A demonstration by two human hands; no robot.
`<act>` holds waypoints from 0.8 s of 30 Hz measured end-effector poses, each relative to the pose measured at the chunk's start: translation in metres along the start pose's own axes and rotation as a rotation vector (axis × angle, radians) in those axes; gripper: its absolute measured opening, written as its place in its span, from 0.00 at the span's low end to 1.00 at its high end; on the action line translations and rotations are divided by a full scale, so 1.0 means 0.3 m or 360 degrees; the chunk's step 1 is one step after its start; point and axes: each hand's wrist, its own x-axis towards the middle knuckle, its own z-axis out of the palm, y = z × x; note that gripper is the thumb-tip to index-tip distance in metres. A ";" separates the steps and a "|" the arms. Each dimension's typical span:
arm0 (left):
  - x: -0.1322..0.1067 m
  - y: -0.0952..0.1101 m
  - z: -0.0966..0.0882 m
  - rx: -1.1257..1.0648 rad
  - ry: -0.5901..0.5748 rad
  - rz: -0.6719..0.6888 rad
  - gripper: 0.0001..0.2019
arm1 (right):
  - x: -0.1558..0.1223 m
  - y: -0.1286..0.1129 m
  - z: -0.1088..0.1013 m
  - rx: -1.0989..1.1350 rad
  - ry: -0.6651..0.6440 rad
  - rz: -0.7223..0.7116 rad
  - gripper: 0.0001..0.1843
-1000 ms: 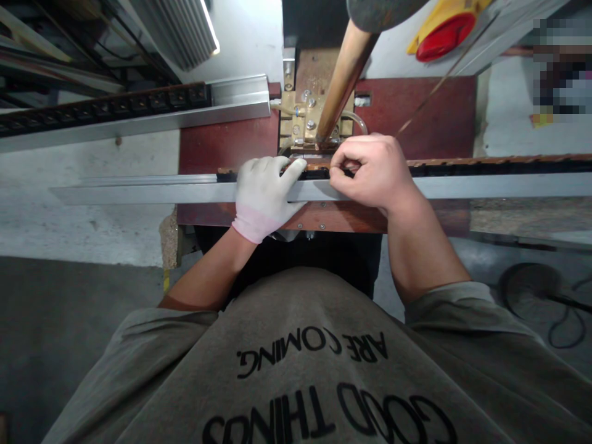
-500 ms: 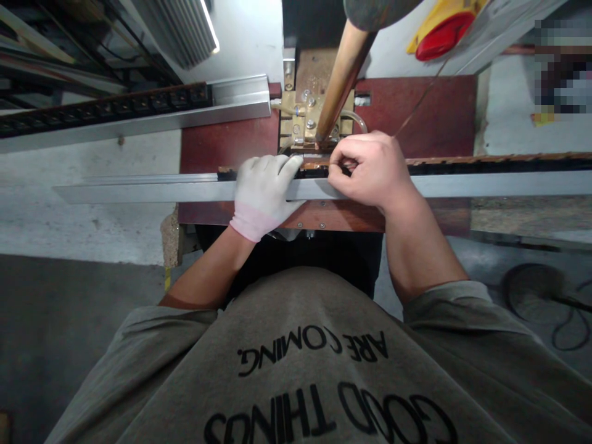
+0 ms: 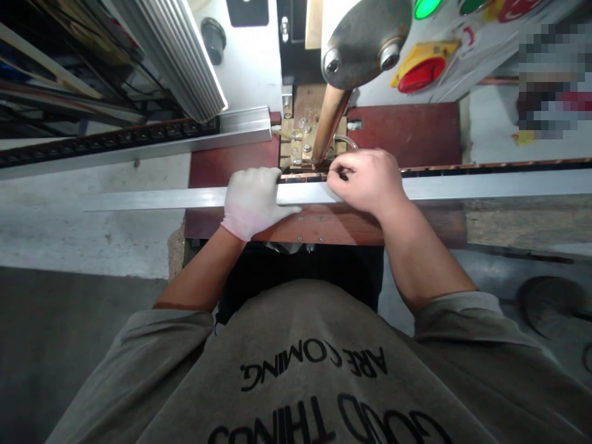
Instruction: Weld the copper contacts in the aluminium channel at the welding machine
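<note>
A long silver metal channel (image 3: 444,188) lies crosswise in front of me, with a dark strip bearing copper-coloured pieces (image 3: 305,177) along its far side. My left hand (image 3: 252,200), in a white glove with a pink cuff, is closed over the channel, thumb on the near side. My right hand (image 3: 370,182) is bare and rests at the strip, thumb and forefinger curled into a pinch. Whatever sits between those fingertips is too small or hidden to name. Between the hands, a copper-coloured rod (image 3: 328,126) slants down to the strip's far edge.
Behind the strip stands a brass block (image 3: 296,145) with bolts and hoses. A second channel (image 3: 245,129) with a dark strip lies at the back left, under a ribbed metal part (image 3: 189,55). A red knob (image 3: 422,75) and a green light (image 3: 428,7) are on the machine.
The view has tilted up, showing more of the machine. The channel has shifted to the right, and my left hand sits slightly further left along it. My right hand keeps its pinch.
</note>
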 end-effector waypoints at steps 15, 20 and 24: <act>0.068 -0.022 -0.022 -0.0008 -0.0096 -0.0040 0.40 | 0.070 0.008 -0.015 -0.0023 -0.0116 0.0155 0.12; 0.073 -0.038 -0.012 -0.0005 -0.0035 -0.0025 0.41 | 0.083 0.007 -0.021 -0.0035 -0.0164 0.0160 0.13; 0.069 -0.032 -0.016 -0.0017 -0.0045 -0.0032 0.40 | 0.083 0.004 -0.021 -0.0001 -0.0163 0.0190 0.11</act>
